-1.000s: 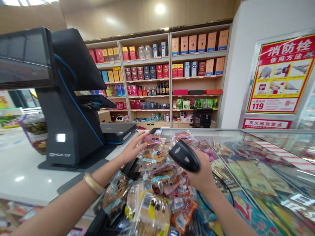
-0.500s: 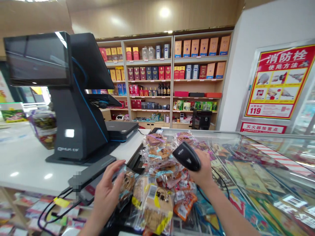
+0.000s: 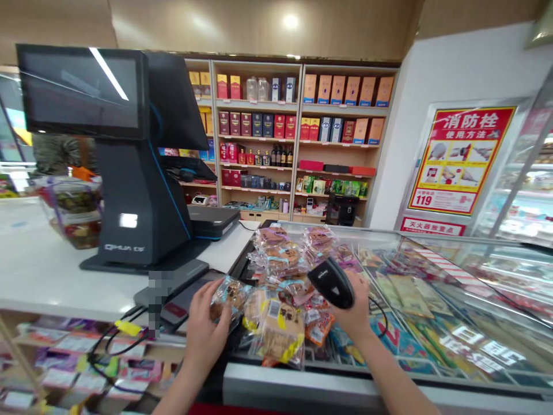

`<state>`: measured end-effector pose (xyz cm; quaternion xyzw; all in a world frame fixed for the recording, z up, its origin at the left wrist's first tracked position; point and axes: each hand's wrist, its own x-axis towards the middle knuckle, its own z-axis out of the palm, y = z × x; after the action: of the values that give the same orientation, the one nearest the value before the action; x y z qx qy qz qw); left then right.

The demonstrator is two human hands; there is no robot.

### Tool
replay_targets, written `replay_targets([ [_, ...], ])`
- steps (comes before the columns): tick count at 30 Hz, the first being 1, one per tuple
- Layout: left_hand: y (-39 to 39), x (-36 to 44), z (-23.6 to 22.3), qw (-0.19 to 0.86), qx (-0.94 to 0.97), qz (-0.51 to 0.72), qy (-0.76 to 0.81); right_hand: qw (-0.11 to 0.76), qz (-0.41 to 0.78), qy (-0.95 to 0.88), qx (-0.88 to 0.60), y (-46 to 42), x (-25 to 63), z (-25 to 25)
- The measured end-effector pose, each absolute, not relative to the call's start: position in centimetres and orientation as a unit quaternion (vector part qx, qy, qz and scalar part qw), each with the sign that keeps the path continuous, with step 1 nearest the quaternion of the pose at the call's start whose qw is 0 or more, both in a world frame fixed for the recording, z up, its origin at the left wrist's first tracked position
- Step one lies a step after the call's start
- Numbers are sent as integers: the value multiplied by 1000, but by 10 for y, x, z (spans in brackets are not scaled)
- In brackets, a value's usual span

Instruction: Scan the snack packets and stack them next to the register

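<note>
Rests the left hand (image 3: 205, 316) against the left side of a blue-marked cookie packet (image 3: 235, 295), with thumb and fingers parted around its edge (cannot tell whether gripping it). Wraps the right hand (image 3: 355, 302) closed about a black scanner (image 3: 332, 282), just above some orange packets (image 3: 317, 331). Trails a black cable (image 3: 384, 316) down beside that hand. Shows, right of the cookie packet, a yellow-marked packet (image 3: 280, 337) in the same heap, on a glass-topped case (image 3: 302, 385). Farther left, bears a dark register (image 3: 133, 202) on a white counter (image 3: 38, 282). Beyond, displays upright boxes (image 3: 338, 89) on wall shelves (image 3: 259, 105).
</note>
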<state>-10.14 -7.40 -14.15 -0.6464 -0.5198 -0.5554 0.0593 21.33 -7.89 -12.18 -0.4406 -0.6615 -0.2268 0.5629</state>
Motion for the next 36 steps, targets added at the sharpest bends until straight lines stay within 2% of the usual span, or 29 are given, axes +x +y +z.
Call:
replay_targets([
  [4, -71, -95, -141, 80, -640, -507, -573, 588, -239, -626, -454, -95, 206, -137],
  [10, -74, -80, -139, 133, -621, -398, -662, 531, -251, -662, -466, -102, 204, -149],
  [15, -74, -78, -137, 118, -629, -367, -675, 521, -244, -670, -470, -99, 203, -150],
  [20, -77, -83, -134, 86, -637, -401, -653, 506, -238, -679, -476, -98, 204, -152],
  [27, -81, -89, -134, 77, -659, -520, -538, 505, -231, -680, -478, -98, 206, -151],
  [36, -71, -92, -142, 18, -622, -554, -553, 510, -232, -681, -472, -99, 206, -151],
])
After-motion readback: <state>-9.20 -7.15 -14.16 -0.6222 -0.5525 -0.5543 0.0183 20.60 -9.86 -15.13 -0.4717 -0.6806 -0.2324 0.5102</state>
